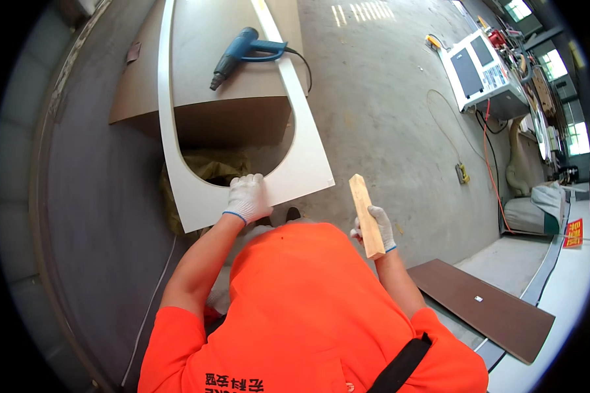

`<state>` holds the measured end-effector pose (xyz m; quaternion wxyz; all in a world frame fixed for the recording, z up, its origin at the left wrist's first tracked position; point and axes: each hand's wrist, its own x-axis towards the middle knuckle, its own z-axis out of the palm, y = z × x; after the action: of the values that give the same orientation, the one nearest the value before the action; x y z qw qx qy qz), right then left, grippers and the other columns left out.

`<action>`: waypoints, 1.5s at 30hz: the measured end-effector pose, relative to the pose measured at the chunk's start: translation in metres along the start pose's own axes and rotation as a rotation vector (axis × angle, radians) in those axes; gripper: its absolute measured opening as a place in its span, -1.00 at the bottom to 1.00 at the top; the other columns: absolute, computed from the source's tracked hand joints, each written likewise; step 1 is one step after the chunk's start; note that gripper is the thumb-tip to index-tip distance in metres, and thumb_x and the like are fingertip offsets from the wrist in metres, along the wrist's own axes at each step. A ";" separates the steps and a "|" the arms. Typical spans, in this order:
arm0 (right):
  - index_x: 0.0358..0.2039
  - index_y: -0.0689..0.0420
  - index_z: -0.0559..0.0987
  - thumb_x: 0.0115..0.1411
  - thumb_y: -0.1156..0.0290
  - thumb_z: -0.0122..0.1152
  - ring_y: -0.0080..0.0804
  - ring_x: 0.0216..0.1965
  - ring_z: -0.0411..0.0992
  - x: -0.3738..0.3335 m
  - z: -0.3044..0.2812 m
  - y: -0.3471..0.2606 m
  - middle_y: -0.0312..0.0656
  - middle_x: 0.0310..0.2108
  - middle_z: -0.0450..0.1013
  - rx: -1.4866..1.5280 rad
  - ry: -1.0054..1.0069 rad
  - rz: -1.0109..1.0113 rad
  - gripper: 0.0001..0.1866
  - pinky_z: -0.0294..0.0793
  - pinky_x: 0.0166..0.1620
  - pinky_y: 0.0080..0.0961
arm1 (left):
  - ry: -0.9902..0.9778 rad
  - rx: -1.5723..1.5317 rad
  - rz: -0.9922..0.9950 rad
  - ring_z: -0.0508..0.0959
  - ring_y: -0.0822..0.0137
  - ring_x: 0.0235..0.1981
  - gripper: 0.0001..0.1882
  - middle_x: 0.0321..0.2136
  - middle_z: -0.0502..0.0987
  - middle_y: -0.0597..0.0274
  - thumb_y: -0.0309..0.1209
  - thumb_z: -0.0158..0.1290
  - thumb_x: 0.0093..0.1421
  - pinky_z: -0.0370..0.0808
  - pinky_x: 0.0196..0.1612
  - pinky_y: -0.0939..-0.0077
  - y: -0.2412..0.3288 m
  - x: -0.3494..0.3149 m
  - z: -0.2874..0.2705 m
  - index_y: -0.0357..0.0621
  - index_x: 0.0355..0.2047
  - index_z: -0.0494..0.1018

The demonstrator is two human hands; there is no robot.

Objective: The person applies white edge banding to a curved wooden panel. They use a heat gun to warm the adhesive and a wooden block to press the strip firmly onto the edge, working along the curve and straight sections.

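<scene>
A white panel [309,154] with a long, round-ended cut-out is lying across the brown bench [134,92], its squared near end jutting past the edge and resting in the grip of the left hand [248,198]. A bare, pale wooden block [367,216], long and square-edged, is slanting slightly leftward in the right hand [383,229], apart from the panel

White panel [308,156], far end unseen
</scene>
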<state>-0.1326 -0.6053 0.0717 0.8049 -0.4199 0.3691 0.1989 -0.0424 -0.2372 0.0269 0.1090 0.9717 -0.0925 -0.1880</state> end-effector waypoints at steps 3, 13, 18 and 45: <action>-0.01 0.16 0.55 0.31 0.02 0.33 -0.22 -0.53 0.45 0.000 -0.009 0.009 -0.10 -0.48 0.51 0.025 -0.130 0.037 -0.53 0.58 -0.32 -0.19 | -0.050 0.014 -0.014 0.59 -0.07 0.11 -0.24 -0.01 0.60 -0.08 -0.04 0.46 -0.12 0.42 0.27 0.05 0.007 0.000 -0.006 -0.21 0.01 0.48; -0.06 0.18 0.55 0.33 -0.04 0.29 -0.28 -0.60 0.42 0.015 0.019 -0.005 -0.11 -0.48 0.51 0.024 -0.060 0.038 -0.51 0.57 -0.41 -0.28 | -0.108 -0.143 -0.019 0.58 -0.14 0.16 0.02 0.13 0.52 -0.21 0.12 0.43 -0.08 0.44 0.28 0.04 0.075 0.058 -0.037 -0.31 0.23 0.33; -0.04 0.18 0.55 0.36 -0.02 0.25 -0.26 -0.57 0.45 0.053 -0.004 -0.056 -0.10 -0.46 0.52 0.042 -0.125 0.093 -0.52 0.60 -0.37 -0.26 | -0.052 -0.423 -0.107 0.54 -0.22 0.25 0.12 0.26 0.47 -0.22 0.11 0.46 -0.02 0.50 0.32 0.01 0.061 0.086 -0.009 -0.11 0.45 0.23; 0.27 0.29 0.60 0.01 0.35 0.56 -0.20 -0.05 0.69 0.446 0.473 -0.317 0.06 -0.06 0.70 -1.769 -0.561 -1.046 -0.24 0.65 0.08 -0.32 | 1.346 -2.083 -1.301 0.68 0.14 -0.12 -0.65 -0.06 0.66 0.02 -0.29 0.20 0.44 0.66 0.03 0.17 0.243 0.085 0.089 -0.39 0.00 0.49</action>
<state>0.5584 -0.3913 0.0776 0.2551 -0.9008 -0.3318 0.1155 -0.0330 -0.5043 -0.0230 0.6884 0.2163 0.6187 0.3108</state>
